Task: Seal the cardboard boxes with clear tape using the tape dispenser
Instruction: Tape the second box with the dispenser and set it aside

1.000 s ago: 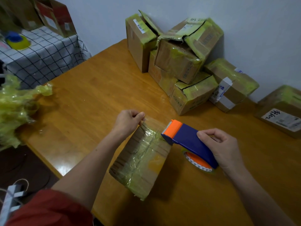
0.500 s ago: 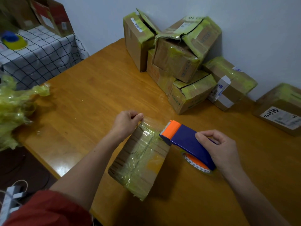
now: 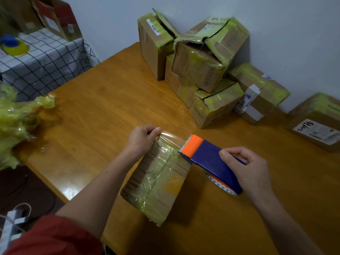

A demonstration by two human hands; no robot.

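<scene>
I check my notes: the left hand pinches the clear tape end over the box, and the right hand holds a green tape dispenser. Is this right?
Only the colour is wrong. In the head view the tape dispenser held by the right hand is blue and orange, not green. The left hand pinches the clear tape over the box.

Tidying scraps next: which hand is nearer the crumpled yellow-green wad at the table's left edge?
Left. The left hand, pinching the clear tape end over the cardboard box, lies right of the wad; the right hand grips the tape dispenser farther right, beyond the box.
</scene>
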